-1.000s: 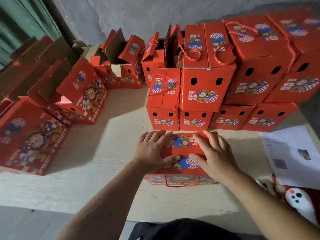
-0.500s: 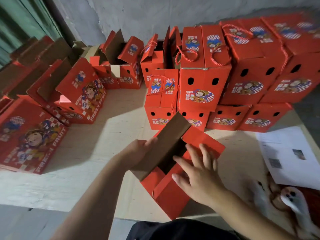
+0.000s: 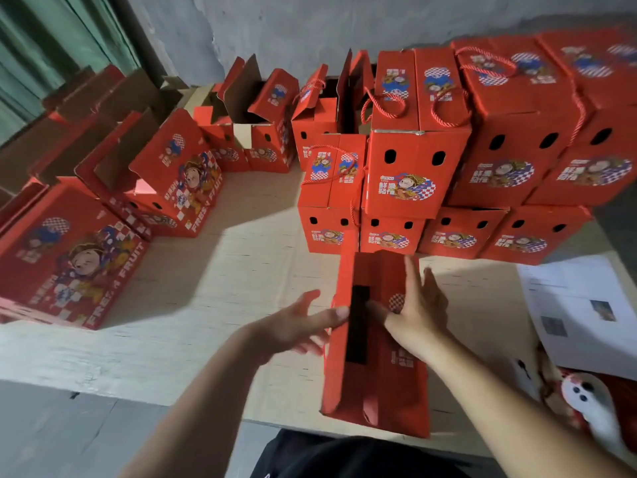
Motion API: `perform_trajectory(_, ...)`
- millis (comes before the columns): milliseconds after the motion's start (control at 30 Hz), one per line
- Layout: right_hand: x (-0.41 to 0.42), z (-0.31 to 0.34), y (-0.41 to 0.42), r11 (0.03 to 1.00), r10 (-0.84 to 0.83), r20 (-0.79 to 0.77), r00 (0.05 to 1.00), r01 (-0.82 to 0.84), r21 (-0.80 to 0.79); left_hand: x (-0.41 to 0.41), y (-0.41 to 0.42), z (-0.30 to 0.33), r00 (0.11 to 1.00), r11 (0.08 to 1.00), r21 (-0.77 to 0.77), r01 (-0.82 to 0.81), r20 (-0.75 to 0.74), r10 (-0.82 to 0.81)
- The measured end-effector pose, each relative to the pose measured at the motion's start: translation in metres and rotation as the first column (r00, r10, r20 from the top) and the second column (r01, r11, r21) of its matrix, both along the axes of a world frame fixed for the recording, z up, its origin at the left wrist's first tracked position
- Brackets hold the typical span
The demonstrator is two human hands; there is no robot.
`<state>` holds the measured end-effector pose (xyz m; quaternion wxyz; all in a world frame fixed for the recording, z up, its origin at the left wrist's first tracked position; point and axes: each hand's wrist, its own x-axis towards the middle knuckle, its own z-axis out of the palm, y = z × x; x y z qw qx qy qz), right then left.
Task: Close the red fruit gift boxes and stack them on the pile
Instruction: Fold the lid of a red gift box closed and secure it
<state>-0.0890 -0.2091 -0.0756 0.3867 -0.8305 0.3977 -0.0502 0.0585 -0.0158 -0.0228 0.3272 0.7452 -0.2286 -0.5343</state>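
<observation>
The red cardboard gift box (image 3: 375, 343) stands near the surface's near edge, its top still a dark slot. Right hand (image 3: 415, 310) presses with straight fingers; left hand (image 3: 296, 327) touches the other flap with fingers wide, probably to close it.

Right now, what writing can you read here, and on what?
"FRESH FRUIT": side of the flat box, far left.
"FRESH FRUIT", partly legible: tilted box behind it.
Stacked boxes: brand and characters too blurred.
Papers: print too small.
</observation>
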Motion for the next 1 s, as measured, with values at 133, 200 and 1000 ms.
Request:
perform_trajectory(133,-0.008,0.000,0.000,0.979,-0.045,0.138,0.989,0.015,0.205,-0.029,-0.034,-0.019,0.974,0.980,-0.159,-0.120,0.174,0.148)
perform_trajectory(200,-0.009,0.007,-0.001,0.980,-0.042,0.150,0.988,0.011,0.200,-0.038,-0.047,-0.024,0.950,0.973,-0.175,-0.148,0.249,0.189)
perform_trajectory(1000,-0.012,-0.007,0.018,0.995,-0.100,0.277,0.956,0.090,0.049,-0.060,-0.047,-0.061,0.672,0.985,-0.155,0.073,0.737,0.066)
